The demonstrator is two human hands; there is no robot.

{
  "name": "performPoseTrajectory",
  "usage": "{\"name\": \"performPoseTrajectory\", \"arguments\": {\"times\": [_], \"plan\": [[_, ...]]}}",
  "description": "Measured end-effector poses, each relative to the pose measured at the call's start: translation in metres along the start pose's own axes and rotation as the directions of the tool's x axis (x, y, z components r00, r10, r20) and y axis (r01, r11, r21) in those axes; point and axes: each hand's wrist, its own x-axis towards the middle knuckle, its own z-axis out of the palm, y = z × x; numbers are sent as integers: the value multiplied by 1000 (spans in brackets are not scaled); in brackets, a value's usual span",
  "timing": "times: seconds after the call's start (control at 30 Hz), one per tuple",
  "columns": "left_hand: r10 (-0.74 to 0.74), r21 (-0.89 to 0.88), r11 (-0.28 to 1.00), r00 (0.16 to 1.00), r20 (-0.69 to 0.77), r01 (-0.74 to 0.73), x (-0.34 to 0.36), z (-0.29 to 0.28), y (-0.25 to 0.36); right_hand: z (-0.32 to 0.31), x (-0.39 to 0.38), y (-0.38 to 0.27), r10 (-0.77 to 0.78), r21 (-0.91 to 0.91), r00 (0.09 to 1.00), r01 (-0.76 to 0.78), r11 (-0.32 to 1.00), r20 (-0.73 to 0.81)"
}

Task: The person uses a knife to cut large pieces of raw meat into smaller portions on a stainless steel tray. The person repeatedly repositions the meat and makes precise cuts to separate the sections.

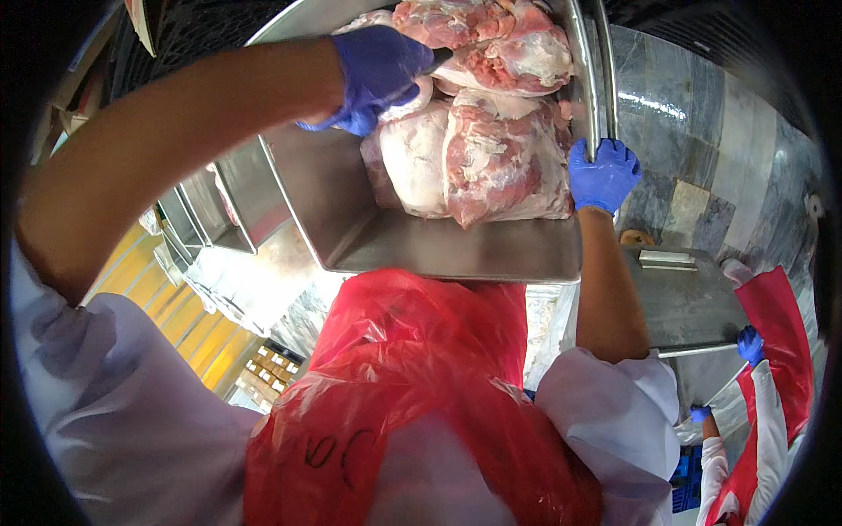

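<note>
Large pieces of raw meat [500, 162] with pale fat lie in a deep stainless-steel tub [421, 250] in front of me. My left hand [379, 74], in a blue glove, is over the meat at the tub's far left. It is closed around a narrow dark tool [441, 58] whose tip sticks out toward the meat; the rest is hidden by the hand, so its kind does not show. My right hand [605, 175], also gloved in blue, wraps its fingers over the right metal rim [589, 88] of the tub.
More metal tubs [237, 197] stand at the left, beside yellow slats [145, 280]. On the right is a steel table [684, 298], and past it a co-worker in a red apron [785, 351] with blue gloves. Grey tiles [693, 131] cover the surface beyond the tub.
</note>
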Motion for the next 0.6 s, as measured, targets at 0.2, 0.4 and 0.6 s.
{"name": "performPoseTrajectory", "arguments": {"times": [0.2,0.4,0.6], "plan": [[-62,111,992,998,25,59,30,-5,32,-1,1,0,47,15,998,-48,999,32],[308,307,909,951,-34,-283,85,38,-1,1,2,-3,26,26,999,-26,999,19],[434,75,896,830,-350,-437,123,147,-66,-3,4,-2,52,54,997,-56,997,65]]}}
